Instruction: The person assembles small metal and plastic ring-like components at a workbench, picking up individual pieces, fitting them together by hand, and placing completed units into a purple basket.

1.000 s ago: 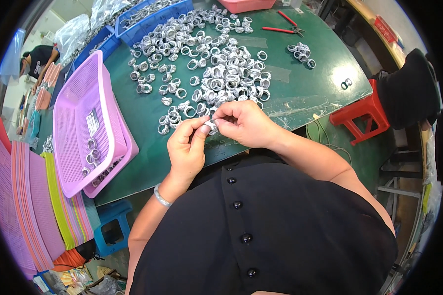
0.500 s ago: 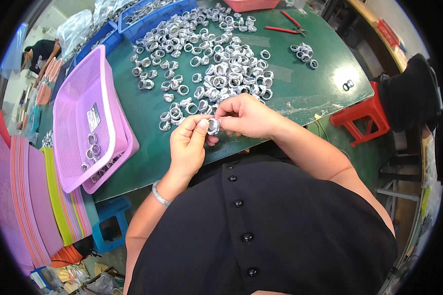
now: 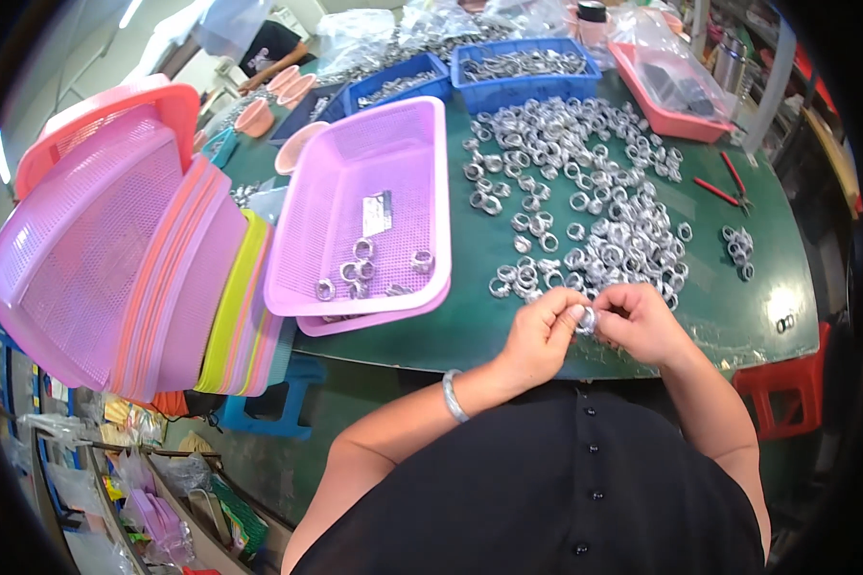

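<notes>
Between the thumb and fingers of my left hand [image 3: 542,335] is a silvery metal ring [image 3: 586,320], held up just over the near edge of the table. My right hand [image 3: 640,324] is closed in a pinch against the ring's right side; its fingertips hide whatever else they may grip. Just beyond both hands spreads a large heap of similar rings [image 3: 616,241]. To the left, a purple mesh basket [image 3: 288,244] stands stacked on another one, with several rings [image 3: 358,271] lying at its near end.
Red-handled pliers [image 3: 719,192] and a small ring cluster [image 3: 738,251] lie at the right of the green table [image 3: 767,287]. Blue bins [image 3: 527,94] and a pink tray [image 3: 676,123] line the back. Nested baskets [image 3: 177,287] stand at left; a red stool [image 3: 786,393] is at right.
The view has swung left, so the table, heap and hands appear farther right and more of the baskets shows. Both hands stay together at the ring.
</notes>
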### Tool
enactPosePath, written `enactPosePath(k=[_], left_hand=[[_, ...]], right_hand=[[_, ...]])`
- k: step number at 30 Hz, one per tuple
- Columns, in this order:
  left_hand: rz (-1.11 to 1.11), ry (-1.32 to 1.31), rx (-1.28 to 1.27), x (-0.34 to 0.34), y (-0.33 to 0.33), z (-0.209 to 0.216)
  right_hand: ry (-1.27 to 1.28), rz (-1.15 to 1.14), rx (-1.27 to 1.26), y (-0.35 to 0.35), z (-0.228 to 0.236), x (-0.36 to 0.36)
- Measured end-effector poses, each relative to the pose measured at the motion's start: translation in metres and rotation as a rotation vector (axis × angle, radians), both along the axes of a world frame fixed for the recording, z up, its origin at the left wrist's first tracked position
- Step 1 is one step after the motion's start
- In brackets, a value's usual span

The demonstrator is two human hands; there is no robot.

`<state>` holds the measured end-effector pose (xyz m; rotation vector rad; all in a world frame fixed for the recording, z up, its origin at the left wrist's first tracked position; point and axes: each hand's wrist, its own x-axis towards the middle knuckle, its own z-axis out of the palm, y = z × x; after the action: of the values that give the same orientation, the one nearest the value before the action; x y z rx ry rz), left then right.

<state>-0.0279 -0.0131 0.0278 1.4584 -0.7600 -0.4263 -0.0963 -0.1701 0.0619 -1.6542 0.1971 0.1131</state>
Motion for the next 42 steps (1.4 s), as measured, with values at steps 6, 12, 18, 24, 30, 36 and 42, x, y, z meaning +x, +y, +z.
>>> enactPosePath(k=[6, 12, 18, 24, 30, 36, 42], left_hand=[[-0.074, -0.227, 0.006, 0.001, 0.004, 0.005], [0.030, -0.503, 0.102, 0.016, 0.001, -0.009], [-0.015, -0.464, 0.019, 0.033, -0.007, -0.021], [-0.056, -0.531, 0.105, 0.049, -0.010, -0.018], [-0.102, -0.403, 0.066, 0.060, -0.008, -0.027], [0.015, -0.417, -0.034, 0.061, -0.003, -0.029], [0.050, -0.452, -0.071, 0.064, -0.003, -0.028]], right_hand=[[-0.113, 0.054, -0.200, -0.005, -0.001, 0.005], [-0.039, 0.073, -0.191, -0.010, -0.001, 0.021], [-0.273, 0.199, -0.570, -0.016, 0.002, 0.039], [-0.328, 0.273, -0.591, -0.030, 0.000, 0.058], [-0.418, 0.237, -0.692, -0.022, 0.005, 0.076], [-0.284, 0.416, -0.619, -0.026, 0.003, 0.089], [0.240, 0.320, -0.213, -0.034, -0.009, 0.087]])
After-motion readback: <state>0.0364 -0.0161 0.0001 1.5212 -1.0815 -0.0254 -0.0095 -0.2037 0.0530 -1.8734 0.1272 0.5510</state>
